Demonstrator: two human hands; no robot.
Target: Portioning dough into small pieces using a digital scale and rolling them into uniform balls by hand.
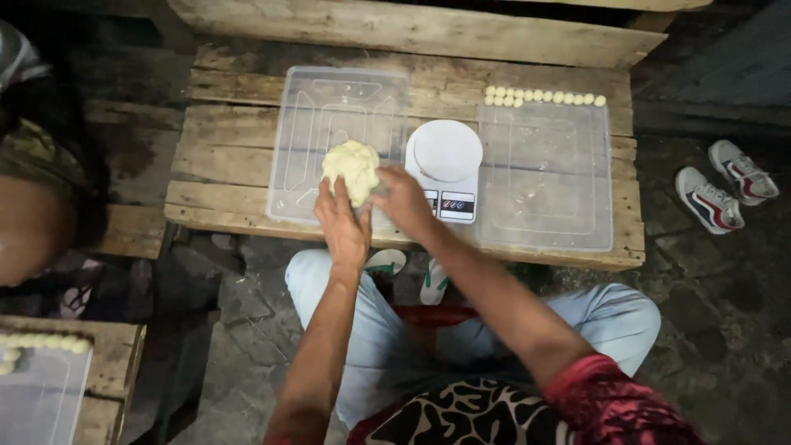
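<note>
Dough lump [352, 169] sits on the left clear plastic tray [305, 124] on the wooden worktop [222, 156]. Left hand [344, 224] and right hand [401, 200] both cup it, grip closed around it. White kitchen scale [446, 165] stands just right.

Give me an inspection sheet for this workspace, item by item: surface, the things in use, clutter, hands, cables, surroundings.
Surface: rough wooden pallet table.
Job's things: pale dough lump on the left clear plastic lid; white kitchen scale beside it; row of small dough balls along the far edge of the right clear lid.
Clutter: nothing seen.
Hands: left hand and right hand both grip the dough.
Cables: nothing seen.
Surroundings: pair of sneakers on the dark floor; another person at left.
</note>
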